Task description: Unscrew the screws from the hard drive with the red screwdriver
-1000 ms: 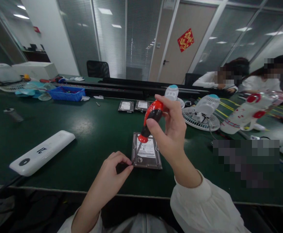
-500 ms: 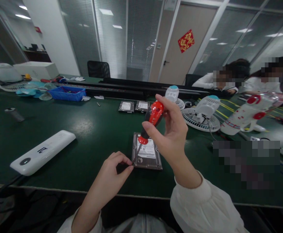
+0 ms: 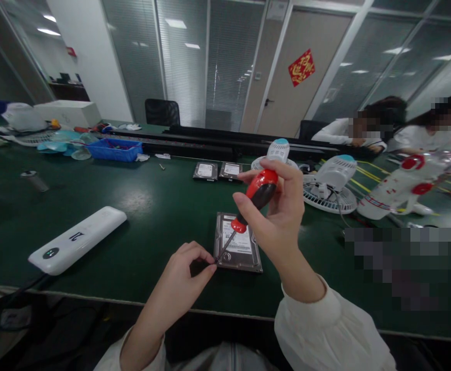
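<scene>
A hard drive [image 3: 244, 260] lies label up on the green table [image 3: 140, 226] in front of me. My right hand [image 3: 277, 206] grips the red and black handle of a screwdriver [image 3: 262, 189], tilted so that its shaft runs down to the drive's near left corner. At that corner, the thumb and fingers of my left hand [image 3: 188, 278] are pinched together around the screwdriver's tip. Whatever else sits between those fingertips is too small to make out.
Two more hard drives [image 3: 205, 171] lie farther back. A white device marked 21 [image 3: 78, 239] is at left, a blue bin [image 3: 115, 149] behind it. White fans [image 3: 331, 180] and a red-and-white bottle [image 3: 395, 190] stand right. Two people sit at the far right.
The screwdriver handle has turned and leans farther right in my right hand, whose fingers have shifted around it. The whole view has moved slightly, so things appear a little to the right.
</scene>
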Tool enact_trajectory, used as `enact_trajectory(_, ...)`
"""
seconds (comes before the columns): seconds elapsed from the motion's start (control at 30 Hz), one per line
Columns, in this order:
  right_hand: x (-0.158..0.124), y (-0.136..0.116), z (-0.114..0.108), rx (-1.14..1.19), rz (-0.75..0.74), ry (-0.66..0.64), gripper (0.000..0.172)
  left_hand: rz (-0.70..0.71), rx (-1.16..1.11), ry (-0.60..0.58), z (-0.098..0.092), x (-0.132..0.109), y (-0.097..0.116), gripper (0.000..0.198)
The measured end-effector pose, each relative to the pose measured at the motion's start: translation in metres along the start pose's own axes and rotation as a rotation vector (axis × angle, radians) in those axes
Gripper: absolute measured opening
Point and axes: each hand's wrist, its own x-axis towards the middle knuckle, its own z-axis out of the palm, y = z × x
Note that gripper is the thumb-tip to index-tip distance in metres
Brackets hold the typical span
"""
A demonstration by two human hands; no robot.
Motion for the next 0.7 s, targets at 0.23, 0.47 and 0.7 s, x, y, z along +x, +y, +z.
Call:
enact_trajectory(0.23,-0.0004,-0.0023,-0.0019,-0.054,0.024,-0.017,0.049,0.000,0.003,0.001,-0.0002,0.0002,-0.0021,0.008)
enact_trajectory(0.47,-0.0027,-0.0015,0.0027,0.123,0.072,-0.039,0.052,-0.008,-0.003,-0.005,0.0003,-0.0002,-0.0008,0.008)
enact_trajectory(0.7,-0.0008,-0.0001,0.0011,0.059,0.014,-0.002,0.040,-0.009,-0.012,-0.004,-0.0006,0.0002,-0.0004,0.008)
